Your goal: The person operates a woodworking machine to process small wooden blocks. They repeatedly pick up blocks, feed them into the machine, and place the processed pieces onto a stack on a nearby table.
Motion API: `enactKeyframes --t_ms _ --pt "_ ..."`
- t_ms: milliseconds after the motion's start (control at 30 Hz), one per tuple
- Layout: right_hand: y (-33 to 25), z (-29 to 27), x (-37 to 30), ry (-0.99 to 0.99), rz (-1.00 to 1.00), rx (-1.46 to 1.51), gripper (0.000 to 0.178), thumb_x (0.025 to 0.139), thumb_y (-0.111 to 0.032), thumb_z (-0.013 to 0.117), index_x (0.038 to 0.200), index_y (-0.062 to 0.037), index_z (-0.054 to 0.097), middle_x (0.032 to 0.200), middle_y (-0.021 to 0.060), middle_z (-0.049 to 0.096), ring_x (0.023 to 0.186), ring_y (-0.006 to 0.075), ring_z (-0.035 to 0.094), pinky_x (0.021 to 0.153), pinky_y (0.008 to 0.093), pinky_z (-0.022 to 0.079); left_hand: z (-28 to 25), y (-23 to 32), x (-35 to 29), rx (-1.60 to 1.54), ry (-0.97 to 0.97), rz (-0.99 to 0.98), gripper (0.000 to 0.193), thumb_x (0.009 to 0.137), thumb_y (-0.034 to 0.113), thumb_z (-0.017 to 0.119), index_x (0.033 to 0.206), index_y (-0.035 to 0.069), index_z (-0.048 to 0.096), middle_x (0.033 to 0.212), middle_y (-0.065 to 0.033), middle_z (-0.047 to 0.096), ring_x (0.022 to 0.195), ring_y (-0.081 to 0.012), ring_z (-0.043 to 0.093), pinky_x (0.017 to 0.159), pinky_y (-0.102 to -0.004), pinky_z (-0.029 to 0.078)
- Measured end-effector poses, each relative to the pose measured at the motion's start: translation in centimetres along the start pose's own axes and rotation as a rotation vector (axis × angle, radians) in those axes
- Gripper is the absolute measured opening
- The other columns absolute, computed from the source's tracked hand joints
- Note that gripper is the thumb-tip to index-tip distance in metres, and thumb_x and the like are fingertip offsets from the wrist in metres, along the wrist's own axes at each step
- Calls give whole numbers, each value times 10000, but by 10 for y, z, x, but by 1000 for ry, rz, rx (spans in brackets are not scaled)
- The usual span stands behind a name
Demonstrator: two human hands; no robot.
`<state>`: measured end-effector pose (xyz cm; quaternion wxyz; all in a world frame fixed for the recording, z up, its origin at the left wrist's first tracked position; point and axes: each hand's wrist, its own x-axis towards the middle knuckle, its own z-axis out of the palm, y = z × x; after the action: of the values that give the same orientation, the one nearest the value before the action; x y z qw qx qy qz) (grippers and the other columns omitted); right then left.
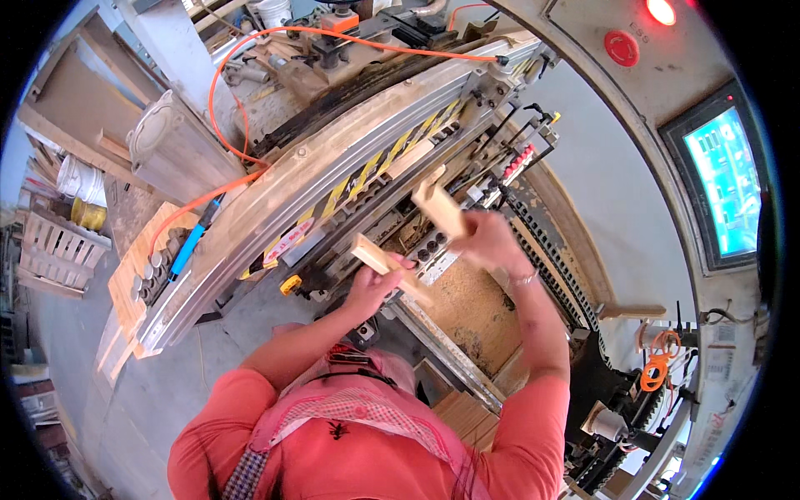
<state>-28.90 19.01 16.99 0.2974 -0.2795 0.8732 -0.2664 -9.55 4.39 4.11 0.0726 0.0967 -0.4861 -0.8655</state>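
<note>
My left hand (pixel 372 287) is closed round a short pale wood strip (pixel 372 253), which slants up to the left out of my fingers. To its right, my right hand (pixel 490 241) grips a wider pale wood piece (pixel 440 208) by its lower right end. A notch or shaped end shows at the upper tip of that piece, somewhat blurred. Both pieces are held above the machine bed (pixel 432 250), where a row of dark round parts lies between my hands. The two pieces are apart from each other.
Sawdust (pixel 471 312) covers a tray below my right arm, beside a black chain track (pixel 554 250). A lit control screen (pixel 723 185) and a red stop button (pixel 622 48) are at the right. An orange hose (pixel 375 42) crosses the long rail. A blue air gun (pixel 190 247) lies at left.
</note>
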Motion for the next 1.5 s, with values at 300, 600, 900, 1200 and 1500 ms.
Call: enactKeyframes --t_ms 300,600,900,1200,1500 --pt "61 -19 158 373 108 -706 349 604 -335 726 805 -54 673 800 137 658 768 277 648 686 370 528 -29 11 -86 415 217 150 339 813 82 528 1120 10 403 1060 -138 556 949 -203 551 831 -337 441" --pt "59 -13 155 394 36 -570 401 647 -375 712 837 -27 658 844 162 652 818 306 636 720 382 515 -40 -1 -90 412 217 191 315 809 57 483 1107 24 389 1062 -163 547 974 -214 530 862 -355 422" --pt "67 -14 150 406 -6 -593 389 686 -370 643 797 2 656 803 204 642 771 344 631 708 404 511 -40 4 -90 422 165 139 306 825 47 473 1113 31 372 1085 -165 523 982 -219 520 866 -361 418" --pt "69 -17 154 411 -72 -627 394 676 -385 640 743 3 655 751 212 632 740 350 627 683 414 510 -28 31 -90 593 59 85 365 787 15 489 1128 35 359 1137 -176 490 1042 -227 488 905 -368 392" --pt "68 -15 166 410 -55 -652 359 644 -364 672 733 -17 660 761 191 636 750 329 630 695 395 515 -41 7 -94 452 86 155 383 774 22 496 1130 29 357 1133 -182 491 1042 -234 487 913 -369 385"
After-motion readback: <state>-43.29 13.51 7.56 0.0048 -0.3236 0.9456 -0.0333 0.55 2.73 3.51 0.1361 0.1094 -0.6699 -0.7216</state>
